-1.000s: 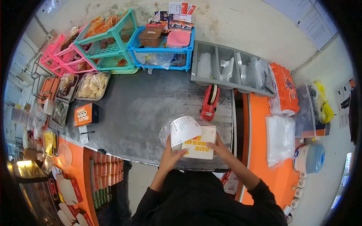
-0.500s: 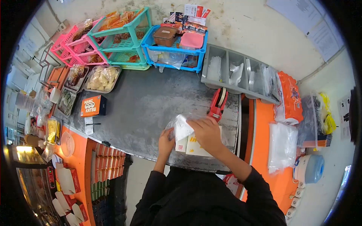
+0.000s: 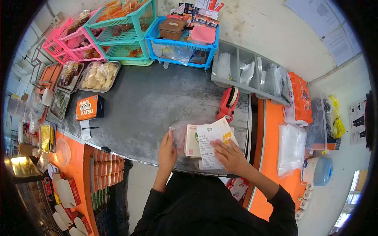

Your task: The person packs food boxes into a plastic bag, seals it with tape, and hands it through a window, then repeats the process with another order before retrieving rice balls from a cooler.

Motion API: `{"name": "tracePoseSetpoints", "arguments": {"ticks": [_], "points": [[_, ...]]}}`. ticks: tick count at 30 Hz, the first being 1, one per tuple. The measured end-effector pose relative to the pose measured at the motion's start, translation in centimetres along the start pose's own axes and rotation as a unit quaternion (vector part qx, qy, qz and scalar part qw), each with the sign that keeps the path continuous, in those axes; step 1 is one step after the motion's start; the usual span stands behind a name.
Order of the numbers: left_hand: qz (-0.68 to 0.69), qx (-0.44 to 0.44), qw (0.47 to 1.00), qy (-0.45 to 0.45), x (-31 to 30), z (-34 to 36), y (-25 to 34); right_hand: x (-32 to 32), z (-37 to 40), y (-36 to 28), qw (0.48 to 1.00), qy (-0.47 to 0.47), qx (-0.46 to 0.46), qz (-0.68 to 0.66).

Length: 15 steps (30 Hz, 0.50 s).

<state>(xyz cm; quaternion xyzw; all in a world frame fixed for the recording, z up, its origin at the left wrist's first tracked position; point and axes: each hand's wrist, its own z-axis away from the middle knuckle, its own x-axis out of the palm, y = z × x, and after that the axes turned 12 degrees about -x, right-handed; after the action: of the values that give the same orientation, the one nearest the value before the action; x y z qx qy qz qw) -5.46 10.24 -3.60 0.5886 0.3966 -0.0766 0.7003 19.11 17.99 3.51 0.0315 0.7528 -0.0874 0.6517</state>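
My left hand [image 3: 168, 152] has its fingers together at the left edge of a clear plastic bag [image 3: 179, 129], seeming to pinch it. Spread over a printed receipt [image 3: 211, 151], the fingers of my right hand [image 3: 232, 158] lie flat and press on it. Under the receipt is a white box with yellow print [image 3: 223, 125], turned at an angle. Another white box [image 3: 190, 138], with a small red square code, shows beside it, partly covered by the receipt. Behind the boxes stands a red tape dispenser [image 3: 225, 108].
An orange box [image 3: 89, 108] and a pen on a paper slip [image 3: 85, 129] lie to the left. Along the back stand a blue basket [image 3: 183, 58], green racks [image 3: 126, 52] and a grey divided tray [image 3: 232, 82]. Clear plastic bags [image 3: 291, 149] lie on the right.
The crumpled plastic my hands held above the boxes is lower, on the left. The receipt now lies open on the boxes under my right hand. The view has shifted slightly.
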Motion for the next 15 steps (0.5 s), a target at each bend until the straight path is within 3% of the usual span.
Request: {"name": "tracePoseSetpoints", "arguments": {"ticks": [7, 11, 13, 15], "points": [[0.030, -0.051, 0.991, -0.123, -5.1, 3.8, 7.6, 2.1, -1.7, -2.2, 0.988, 0.093, 0.058, 0.113], [0.008, -0.111, 0.992, -0.066, -5.3, 5.7, 10.2, 2.1, -2.0, -3.3, 0.985, 0.108, 0.125, 0.048], [-0.205, -0.048, 0.977, 0.045, -4.5, 5.4, 11.9, 1.2, -1.5, -3.0, 0.988, 0.093, 0.120, 0.018], [-0.248, -0.024, 0.968, 0.040, -4.2, 4.3, 11.2, -2.3, -1.3, -2.3, 0.988, -0.055, 0.075, -0.122]]}}
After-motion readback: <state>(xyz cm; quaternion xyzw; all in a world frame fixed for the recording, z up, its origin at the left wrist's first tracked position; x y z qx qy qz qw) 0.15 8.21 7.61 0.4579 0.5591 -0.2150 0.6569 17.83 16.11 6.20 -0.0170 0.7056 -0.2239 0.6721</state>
